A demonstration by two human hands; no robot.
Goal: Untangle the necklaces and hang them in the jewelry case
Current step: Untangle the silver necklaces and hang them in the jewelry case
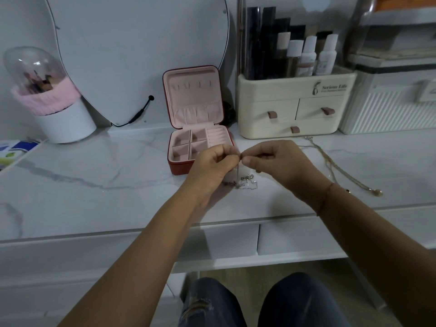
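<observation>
1. I am pinching a thin silver necklace (244,184) between the thumb and fingertips of my left hand (213,161), with the fingers curled in over it.
2. My right hand (273,161) is pinching the same chain just beside the left, so the fingertips of both hands are nearly meeting above the worktop (94,166).
3. From that pinch a short run of chain is hanging straight down, and the rest is lying in a small tangled heap on the worktop under my hands, in the middle and towards the front edge.
4. A second, gold necklace (339,169) is lying stretched out on the worktop to the right of my right hand, running from near the back towards the front edge, with its pendant (377,192) at the nearer end.
5. The jewelry case (181,167) is standing open just behind my left hand, towards the back edge of the worktop; its lid (193,100) is upright and the small hooks (192,86) inside are carrying nothing.
6. A thin bracelet (325,197) is sitting on my right wrist.
7. A cream drawer organizer (283,128) is standing at the back edge to the right of the case, a mirror (132,55) is leaning behind the case, and a domed brush holder (63,121) is standing near the back left corner.
</observation>
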